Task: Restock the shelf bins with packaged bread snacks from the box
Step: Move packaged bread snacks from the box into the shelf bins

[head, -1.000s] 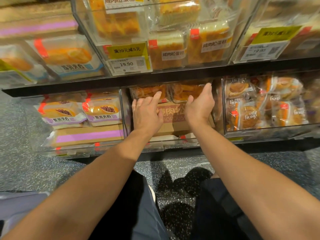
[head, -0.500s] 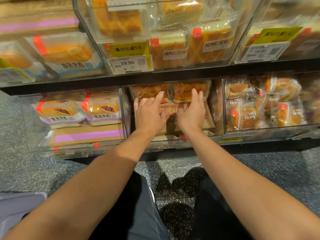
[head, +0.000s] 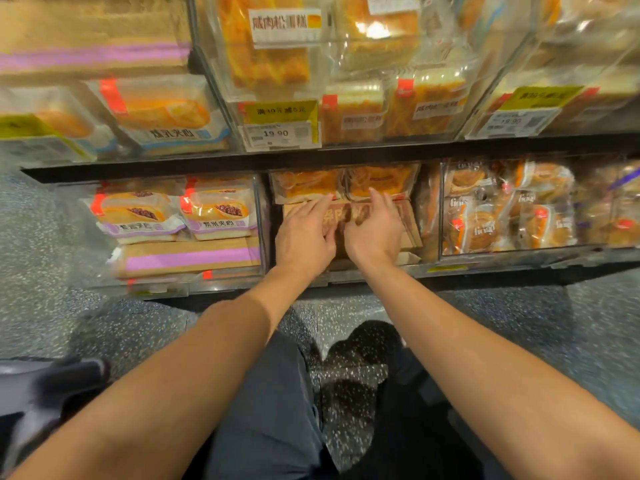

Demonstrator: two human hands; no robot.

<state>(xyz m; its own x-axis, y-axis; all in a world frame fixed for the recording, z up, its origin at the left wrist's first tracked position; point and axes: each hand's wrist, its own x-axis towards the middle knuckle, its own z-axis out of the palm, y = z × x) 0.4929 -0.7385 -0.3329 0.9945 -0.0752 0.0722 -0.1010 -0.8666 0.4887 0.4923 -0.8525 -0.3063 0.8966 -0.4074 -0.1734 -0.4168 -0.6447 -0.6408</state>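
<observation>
Both my hands reach into the middle clear bin of the bottom shelf. A brown cardboard box with red lettering lies in that bin, and two packaged bread snacks sit on top of it at the back. My left hand rests on the box top with its fingers stretched toward the packs. My right hand lies beside it, fingers spread and slightly bent over the box, fingertips near the right pack. Neither hand grips anything I can see.
The left bin holds purple-labelled bread packs on a box with a purple stripe. The right bin is full of round pastry packs. An upper shelf with price tags overhangs. Speckled floor and my dark trousers lie below.
My right hand came down from the upper right pack onto the box and moved in beside my left hand. Both hands have slid slightly lower on the box. The view shifted closer.
</observation>
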